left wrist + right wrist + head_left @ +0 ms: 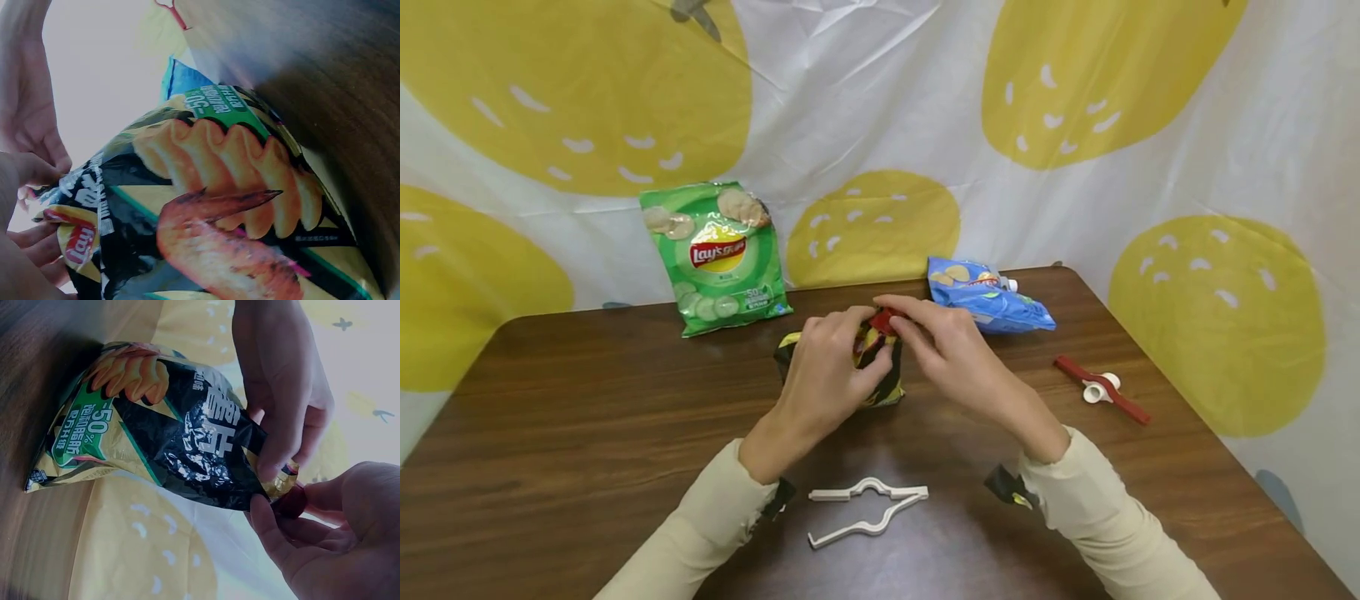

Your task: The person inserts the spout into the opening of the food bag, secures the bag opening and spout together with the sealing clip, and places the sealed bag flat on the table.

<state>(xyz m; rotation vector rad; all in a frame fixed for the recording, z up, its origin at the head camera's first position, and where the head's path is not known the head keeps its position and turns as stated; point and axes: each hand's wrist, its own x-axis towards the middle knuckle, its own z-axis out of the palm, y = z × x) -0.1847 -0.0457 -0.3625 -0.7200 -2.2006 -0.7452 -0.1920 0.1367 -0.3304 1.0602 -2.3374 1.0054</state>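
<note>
Black-and-gold glossy plastic chip bag (181, 434), printed with ridged chips, a roasted wing and a green "50%" label, is standing on the dark brown wood-grain table (587, 433), toward the far side of the middle, with its gathered top pointing up between two hands. The left hand (827, 367) is gripping that top from the left, its thumb pressing on the folded film, while the right hand (958, 354) is pinching a dark red part at the top between thumb and fingers; whether this part is belonging to the bag is hard to tell. Just beyond, to the right, a blue plastic chip bag (992, 312) is lying at the far edge, and to the left a green Lay's chip bag (722, 287) is standing upright. Farther right, a red bar-shaped plastic clip with white round parts (1118, 397) is resting near the right edge. Nearer, between two cream sleeves (707, 500), a white V-shaped plastic clip (907, 493) is lying with its arms spread. Behind everything, a white cloth with large yellow prints (880, 83) is hanging.
</note>
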